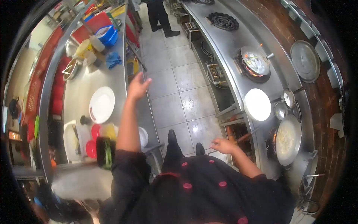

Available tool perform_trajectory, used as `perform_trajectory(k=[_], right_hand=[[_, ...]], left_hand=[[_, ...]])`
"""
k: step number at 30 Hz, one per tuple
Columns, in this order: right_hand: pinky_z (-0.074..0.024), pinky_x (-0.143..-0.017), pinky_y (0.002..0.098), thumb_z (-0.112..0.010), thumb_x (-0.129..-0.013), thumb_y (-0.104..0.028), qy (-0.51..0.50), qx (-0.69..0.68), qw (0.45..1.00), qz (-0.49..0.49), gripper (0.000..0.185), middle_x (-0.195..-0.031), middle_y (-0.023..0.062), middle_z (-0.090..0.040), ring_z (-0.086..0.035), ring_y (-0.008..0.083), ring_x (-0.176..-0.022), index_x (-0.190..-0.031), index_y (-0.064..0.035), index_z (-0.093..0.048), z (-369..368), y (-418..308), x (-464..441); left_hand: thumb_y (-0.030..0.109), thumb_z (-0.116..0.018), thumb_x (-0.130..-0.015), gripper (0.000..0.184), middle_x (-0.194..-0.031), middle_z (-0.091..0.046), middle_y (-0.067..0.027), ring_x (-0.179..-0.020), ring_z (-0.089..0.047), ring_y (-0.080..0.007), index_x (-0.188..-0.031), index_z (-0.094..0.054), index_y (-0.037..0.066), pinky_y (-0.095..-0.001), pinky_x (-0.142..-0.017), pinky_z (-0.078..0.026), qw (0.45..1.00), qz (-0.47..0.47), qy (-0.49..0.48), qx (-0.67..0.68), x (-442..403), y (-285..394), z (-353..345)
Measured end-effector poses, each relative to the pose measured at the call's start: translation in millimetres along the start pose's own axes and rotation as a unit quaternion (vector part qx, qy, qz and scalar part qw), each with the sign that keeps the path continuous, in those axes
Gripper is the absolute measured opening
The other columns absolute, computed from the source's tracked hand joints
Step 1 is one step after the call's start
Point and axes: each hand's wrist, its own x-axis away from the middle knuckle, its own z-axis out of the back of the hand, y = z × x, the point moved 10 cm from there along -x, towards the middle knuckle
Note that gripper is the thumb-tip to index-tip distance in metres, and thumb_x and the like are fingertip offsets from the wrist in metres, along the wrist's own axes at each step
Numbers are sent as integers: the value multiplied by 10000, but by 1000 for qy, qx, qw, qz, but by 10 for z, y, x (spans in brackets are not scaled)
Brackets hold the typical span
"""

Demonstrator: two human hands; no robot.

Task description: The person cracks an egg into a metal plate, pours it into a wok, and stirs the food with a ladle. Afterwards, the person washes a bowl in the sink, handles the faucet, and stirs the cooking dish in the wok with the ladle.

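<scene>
My left hand [138, 87] is stretched out over the edge of the left counter, fingers apart and nothing in it. A large white plate [102, 105] lies on that counter beside my forearm, and a crumpled blue cloth [113, 59] is farther along the edge. Held low in front of my body, my right hand [222, 145] has loosely bent fingers, with no object visible in them. Nearest to it on the stove side are a white plate [257, 104] and a wok [286, 140] of pale, creamy food, both apart from the hand.
A pan [256, 60] with vegetables in liquid sits on a burner at right. A round metal lid [305, 61] leans by the brick wall. Containers, including a blue tub [107, 36], crowd the left counter. Another person's legs [160, 16] stand down the tiled aisle.
</scene>
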Motion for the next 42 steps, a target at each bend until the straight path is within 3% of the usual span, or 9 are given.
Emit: perform_trajectory(k=[14, 16, 19, 21, 23, 25, 27, 35, 42], right_hand=[[-461, -826, 438, -447, -902, -470, -21, -83, 957, -278, 519, -936, 197, -670, -622, 360, -916, -961, -13, -684, -1178, 708, 472], [-458, -867, 414, -463, -896, -481, -39, -116, 933, -338, 528, -1001, 177, -672, -618, 334, -959, -1056, -21, -667, -1224, 732, 596], [-512, -662, 413, -452, -900, -516, 8, -107, 946, -305, 556, -807, 163, -658, -637, 296, -700, -1041, -20, -659, -923, 586, 542], [-458, -804, 470, -401, -921, -481, 73, -182, 917, -348, 551, -891, 238, -653, -615, 407, -858, -906, -6, -682, -657, 441, 620], [-459, -838, 457, -422, -914, -481, 106, -185, 922, -324, 532, -945, 229, -651, -610, 377, -933, -970, -19, -680, -463, 410, 583], [-447, -868, 451, -448, -918, -462, 139, -196, 934, -263, 489, -1040, 202, -641, -588, 374, -972, -1043, -40, -662, -492, 601, 399], [-456, -856, 437, -468, -920, -469, 172, -212, 942, -193, 482, -1032, 192, -645, -599, 332, -971, -1065, -46, -649, -170, 405, 304], [-492, -823, 360, -572, -900, -390, 290, -336, 895, 44, 442, -1128, 102, -639, -607, 224, -993, -1193, -59, -592, 740, -86, 409], [-542, -758, 410, -513, -932, -227, 179, -704, 660, 192, 346, -1100, 109, -576, -597, 231, -999, -1213, -24, -511, 343, 95, 711]], left_hand=[[427, -562, -863, 771, -1325, -478, -263, -1231, -462, -389, -1408, -289, -45, -410, -1034, -368, 970, 75, 16, -230, -3353, -3280, 718], [383, -542, -878, 654, -1222, -547, -271, -1148, -520, -402, -1348, -394, -47, -431, -1006, -388, 923, 130, -14, -362, -2566, -2172, 873], [343, -555, -876, 506, -1100, -607, -254, -1056, -576, -387, -1209, -536, -37, -457, -938, -424, 961, 87, 35, -260, -2814, -2825, 689], [311, -566, -874, 439, -1076, -619, -248, -1037, -589, -378, -1145, -580, -35, -456, -909, -439, 958, 61, 43, -277, -2894, -2993, 573], [313, -590, -859, 405, -1049, -653, -147, -924, -633, -299, -1091, -568, -18, -418, -807, -475, 974, 72, -161, -143, -3040, -3249, 237], [322, -576, -879, 414, -1071, -639, -102, -948, -621, -252, -1135, -562, -3, -406, -817, -486, 915, 207, -138, 316, -2253, -2645, 156], [300, -552, -901, 402, -1115, -623, -104, -992, -605, -247, -1179, -548, 11, -402, -852, -489, 845, 142, -179, 484, -1649, -1578, 46], [260, -479, -842, 526, -1255, -541, -184, -1168, -512, -322, -1286, -484, -22, -472, -1022, -376, 756, 99, -384, 521, 308, 605, -1357], [121, -629, -793, 527, -1184, -556, -162, -1109, -543, -314, -1264, -452, -38, -443, -956, -429, 629, 26, -638, 444, 2518, 2504, -2437]])
